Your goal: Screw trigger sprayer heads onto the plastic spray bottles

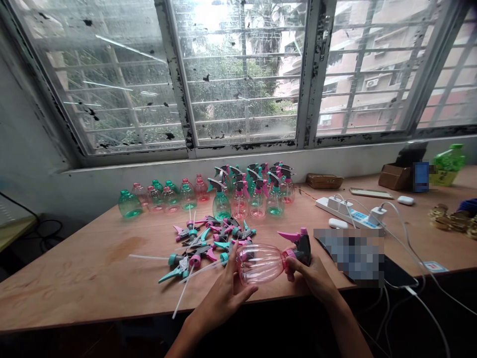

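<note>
My left hand (223,293) cups the body of a clear pink spray bottle (261,262) that lies sideways above the table's front edge. My right hand (311,276) grips its neck, where a pink and grey trigger head (300,243) sits on the bottle. Just behind lies a loose pile of trigger heads (208,238) in pink, teal and grey, with white dip tubes sticking out. Farther back stand several bottles with trigger heads fitted (253,191), and to their left several bottles without heads (164,196), in green and pink.
The wooden table (74,278) runs under a barred window. At the right lie a white power strip (352,211) with cables, a phone (370,193), a dark phone (397,273) near the edge, a cardboard box (395,175) and a green bottle (447,166).
</note>
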Demonstrator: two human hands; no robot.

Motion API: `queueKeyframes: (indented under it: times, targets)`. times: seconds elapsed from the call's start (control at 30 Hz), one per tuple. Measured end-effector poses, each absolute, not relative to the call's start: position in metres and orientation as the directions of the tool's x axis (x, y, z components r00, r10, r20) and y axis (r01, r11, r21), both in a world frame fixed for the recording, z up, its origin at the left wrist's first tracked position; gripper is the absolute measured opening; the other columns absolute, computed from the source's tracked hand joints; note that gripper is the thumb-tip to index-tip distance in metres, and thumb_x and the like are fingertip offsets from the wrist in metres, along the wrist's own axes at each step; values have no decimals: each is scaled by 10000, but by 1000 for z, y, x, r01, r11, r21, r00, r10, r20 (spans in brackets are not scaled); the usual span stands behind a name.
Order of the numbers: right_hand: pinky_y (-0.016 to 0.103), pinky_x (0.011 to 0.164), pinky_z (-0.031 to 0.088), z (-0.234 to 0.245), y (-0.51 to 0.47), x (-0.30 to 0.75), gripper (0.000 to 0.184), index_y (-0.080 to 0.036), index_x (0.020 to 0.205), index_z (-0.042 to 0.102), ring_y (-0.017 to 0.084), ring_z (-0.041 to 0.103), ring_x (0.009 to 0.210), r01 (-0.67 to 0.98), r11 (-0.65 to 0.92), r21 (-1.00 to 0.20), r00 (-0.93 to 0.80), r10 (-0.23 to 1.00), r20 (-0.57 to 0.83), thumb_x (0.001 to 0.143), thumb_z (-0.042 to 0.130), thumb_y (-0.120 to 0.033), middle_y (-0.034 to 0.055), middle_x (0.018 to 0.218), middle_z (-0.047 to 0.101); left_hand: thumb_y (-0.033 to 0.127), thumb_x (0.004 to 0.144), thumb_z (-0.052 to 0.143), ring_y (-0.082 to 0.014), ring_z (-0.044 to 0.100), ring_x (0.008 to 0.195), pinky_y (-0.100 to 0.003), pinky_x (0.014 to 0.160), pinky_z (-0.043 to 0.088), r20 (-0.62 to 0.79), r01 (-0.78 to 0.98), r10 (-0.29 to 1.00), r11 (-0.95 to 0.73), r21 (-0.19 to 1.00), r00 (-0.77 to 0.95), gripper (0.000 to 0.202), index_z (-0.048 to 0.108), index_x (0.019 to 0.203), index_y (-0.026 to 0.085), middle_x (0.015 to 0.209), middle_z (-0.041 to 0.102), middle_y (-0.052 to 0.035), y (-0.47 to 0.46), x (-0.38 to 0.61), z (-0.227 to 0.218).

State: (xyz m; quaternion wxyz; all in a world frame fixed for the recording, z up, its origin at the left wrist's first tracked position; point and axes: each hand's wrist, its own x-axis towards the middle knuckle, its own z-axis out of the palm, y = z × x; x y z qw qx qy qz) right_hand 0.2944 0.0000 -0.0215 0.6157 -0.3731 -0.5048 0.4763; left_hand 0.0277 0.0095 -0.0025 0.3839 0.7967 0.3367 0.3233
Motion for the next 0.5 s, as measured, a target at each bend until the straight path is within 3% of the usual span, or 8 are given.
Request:
queueKeyframes:
  times: [0.07, 0.2, 0.37, 0.5]
  targets:
    - [299, 529, 482, -21, 0, 295, 388, -168, 812, 687, 168, 595, 479, -211, 270, -940, 25, 962, 270, 791, 828, -529, 4, 570, 669, 305, 951, 674, -304, 403, 1498, -535, 1251, 282, 254, 291, 784, -479, 828, 566, 1058, -151, 1610, 375, 1702, 255, -110, 9, 28, -2]
    - [296, 532, 484, -21, 1, 296, 377, -166, 789, 688, 166, 596, 483, -214, 270, -939, -2, 961, 276, 800, 825, -518, 8, 573, 671, 280, 945, 674, -285, 478, 1446, -523, 1246, 302, 252, 272, 776, -474, 837, 578, 1066, -156, 1608, 375, 1698, 259, -117, 8, 29, -1]
    - [302, 530, 485, -20, 1, 296, 390, -173, 787, 679, 174, 599, 483, -200, 264, -944, 2, 963, 269, 790, 823, -535, 10, 569, 673, 282, 945, 679, -274, 547, 1382, -474, 1194, 410, 254, 236, 793, -443, 865, 554, 1086, -181, 1603, 362, 1676, 291, -139, 8, 30, -4]
    - [305, 537, 492, -20, 0, 296, 391, -174, 794, 686, 172, 598, 480, -186, 269, -945, 5, 962, 273, 792, 817, -542, 8, 570, 672, 297, 946, 682, -279, 517, 1413, -475, 1203, 396, 246, 220, 789, -430, 876, 562, 1029, -89, 1624, 353, 1624, 392, -135, 10, 29, -7]
